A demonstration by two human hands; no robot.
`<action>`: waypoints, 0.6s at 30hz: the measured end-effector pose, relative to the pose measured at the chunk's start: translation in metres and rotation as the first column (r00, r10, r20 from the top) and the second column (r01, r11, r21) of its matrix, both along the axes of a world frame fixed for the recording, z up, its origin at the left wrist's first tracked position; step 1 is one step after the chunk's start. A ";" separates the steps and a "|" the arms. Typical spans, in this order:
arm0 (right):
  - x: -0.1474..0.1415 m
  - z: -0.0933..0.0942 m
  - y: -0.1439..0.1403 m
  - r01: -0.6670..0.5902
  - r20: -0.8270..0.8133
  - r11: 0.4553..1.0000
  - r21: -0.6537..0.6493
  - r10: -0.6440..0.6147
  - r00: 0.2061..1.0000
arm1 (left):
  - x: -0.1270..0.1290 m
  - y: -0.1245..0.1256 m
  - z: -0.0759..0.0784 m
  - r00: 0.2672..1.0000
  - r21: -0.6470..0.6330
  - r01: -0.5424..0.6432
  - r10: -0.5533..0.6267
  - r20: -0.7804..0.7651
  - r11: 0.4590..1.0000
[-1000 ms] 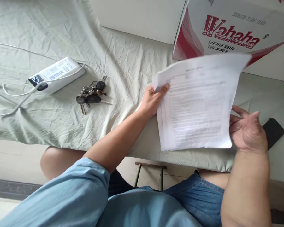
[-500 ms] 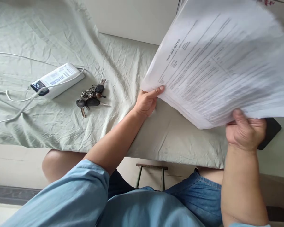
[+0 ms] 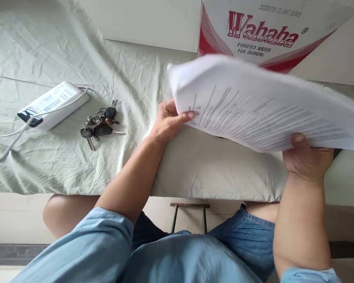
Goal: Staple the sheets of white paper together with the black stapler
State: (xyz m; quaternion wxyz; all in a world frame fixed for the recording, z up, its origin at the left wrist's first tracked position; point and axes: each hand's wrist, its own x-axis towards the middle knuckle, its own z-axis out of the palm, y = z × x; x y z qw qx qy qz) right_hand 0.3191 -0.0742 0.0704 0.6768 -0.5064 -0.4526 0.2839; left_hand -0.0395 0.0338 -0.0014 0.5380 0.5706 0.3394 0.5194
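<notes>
A stack of printed paper sheets (image 3: 253, 114) is held up above the cloth-covered table, tilted and slightly bowed. My left hand (image 3: 169, 121) grips its left end, thumb on the printed face and fingers behind. At the lower right edge, my right hand (image 3: 308, 159) pinches the sheets, its thumb on top and its fingers mostly hidden underneath. Dark lines of small text cover the near side of the paper. Part of a dark object peeks out beside my right hand, largely covered by it.
Left of my arms lie a bunch of keys (image 3: 102, 125) and a white box-shaped device (image 3: 54, 104) with a white cable (image 3: 10, 147) across it. A Wahaha water carton (image 3: 218, 23) stands behind the paper. Greenish cloth (image 3: 129, 90) covers the table, with wrinkles.
The top of the paper stack has come down toward me, uncovering the carton's red lettering. Both hands keep their hold. The view has shifted slightly, so the keys and device appear farther left.
</notes>
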 end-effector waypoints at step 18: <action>0.020 0.011 -0.023 -0.080 -0.104 0.792 -0.605 0.021 0.994 | -0.005 -0.004 0.023 0.965 -0.269 0.124 -0.179 -0.193 0.955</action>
